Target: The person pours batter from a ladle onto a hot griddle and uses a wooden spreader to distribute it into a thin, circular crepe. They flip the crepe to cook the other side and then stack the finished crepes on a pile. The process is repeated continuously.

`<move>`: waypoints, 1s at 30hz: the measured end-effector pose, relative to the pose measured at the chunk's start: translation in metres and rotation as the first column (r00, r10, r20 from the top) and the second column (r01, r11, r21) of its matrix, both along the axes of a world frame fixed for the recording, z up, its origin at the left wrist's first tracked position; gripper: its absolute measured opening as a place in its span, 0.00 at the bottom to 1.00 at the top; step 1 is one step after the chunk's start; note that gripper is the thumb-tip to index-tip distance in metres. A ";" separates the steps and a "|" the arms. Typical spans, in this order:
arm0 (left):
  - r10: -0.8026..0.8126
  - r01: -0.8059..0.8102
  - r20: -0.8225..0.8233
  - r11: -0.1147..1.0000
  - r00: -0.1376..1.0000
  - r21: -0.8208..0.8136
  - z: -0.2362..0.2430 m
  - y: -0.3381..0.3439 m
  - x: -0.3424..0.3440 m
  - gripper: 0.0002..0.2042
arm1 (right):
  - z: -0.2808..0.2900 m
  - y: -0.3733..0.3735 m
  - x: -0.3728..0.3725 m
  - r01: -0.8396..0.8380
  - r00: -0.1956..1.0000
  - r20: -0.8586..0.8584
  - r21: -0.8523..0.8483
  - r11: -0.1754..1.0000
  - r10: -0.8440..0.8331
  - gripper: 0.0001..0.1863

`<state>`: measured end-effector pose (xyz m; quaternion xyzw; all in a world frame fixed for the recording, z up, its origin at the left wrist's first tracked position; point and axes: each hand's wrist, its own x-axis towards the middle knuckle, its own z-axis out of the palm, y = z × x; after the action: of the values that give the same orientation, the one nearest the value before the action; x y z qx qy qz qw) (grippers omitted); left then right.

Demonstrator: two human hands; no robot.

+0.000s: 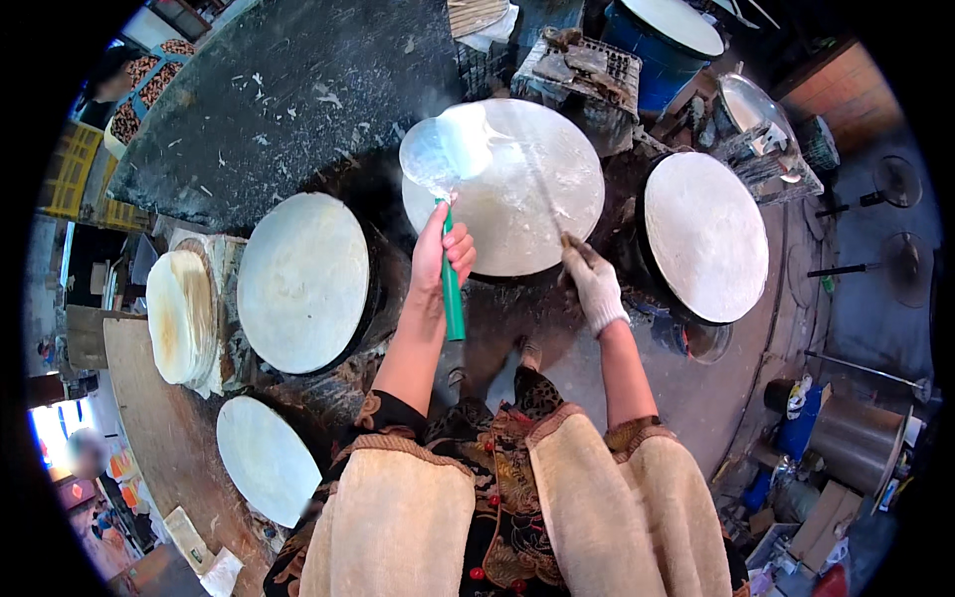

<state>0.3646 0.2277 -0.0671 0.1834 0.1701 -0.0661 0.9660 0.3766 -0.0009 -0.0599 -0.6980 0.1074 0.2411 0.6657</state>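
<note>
My left hand (440, 253), bare, is wrapped round the green handle of a broad, pale ladle (426, 159). The ladle is over the left part of a large round griddle (537, 224), with bright white batter (465, 142) at its right side. Whether the batter is still in the ladle or on the griddle, I cannot tell. A white glove covers my right hand (595, 286), whose fingers close on the end of a long thin stick (542, 184). Motion blurs the stick, which reaches across the griddle. A pale film coats much of the griddle's surface.
More round griddles stand at the left (303, 284), lower left (267, 458) and right (706, 239). A stack of thin round sheets (179, 318) sits at far left. Behind are a dark tabletop (298, 99), a blue barrel (642, 60) and a metal pot (753, 104). Another person's patterned sleeve (164, 85) shows upper left.
</note>
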 end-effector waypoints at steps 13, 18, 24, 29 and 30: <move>-0.038 -0.035 0.380 0.983 0.924 0.182 0.126 0.021 -0.057 0.11 | -0.072 -0.030 -0.016 0.021 0.961 0.277 -0.117 0.993 0.012 0.23; 0.072 -0.093 0.206 0.991 0.976 0.096 0.103 0.034 -0.100 0.08 | -0.100 -0.016 -0.056 -0.192 0.931 0.274 -0.190 0.963 0.239 0.21; 0.224 -0.227 -0.046 0.972 0.974 -0.061 0.057 0.039 -0.192 0.09 | -0.032 0.030 -0.076 -0.221 0.971 -0.077 0.087 0.971 0.228 0.18; 0.235 -0.249 -0.156 0.966 0.959 -0.076 0.027 0.041 -0.273 0.08 | -0.002 0.107 -0.086 -0.636 0.771 0.056 0.020 0.771 0.635 0.22; 0.282 -0.304 -0.207 0.950 0.937 -0.078 0.030 0.038 -0.288 0.07 | 0.008 0.124 -0.101 -0.728 0.686 0.065 0.038 0.685 0.725 0.22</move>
<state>0.0764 0.2659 -0.0370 0.0960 0.2846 0.0521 0.9524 0.2757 0.1228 -0.0517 -0.6682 -0.1997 0.4725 0.5389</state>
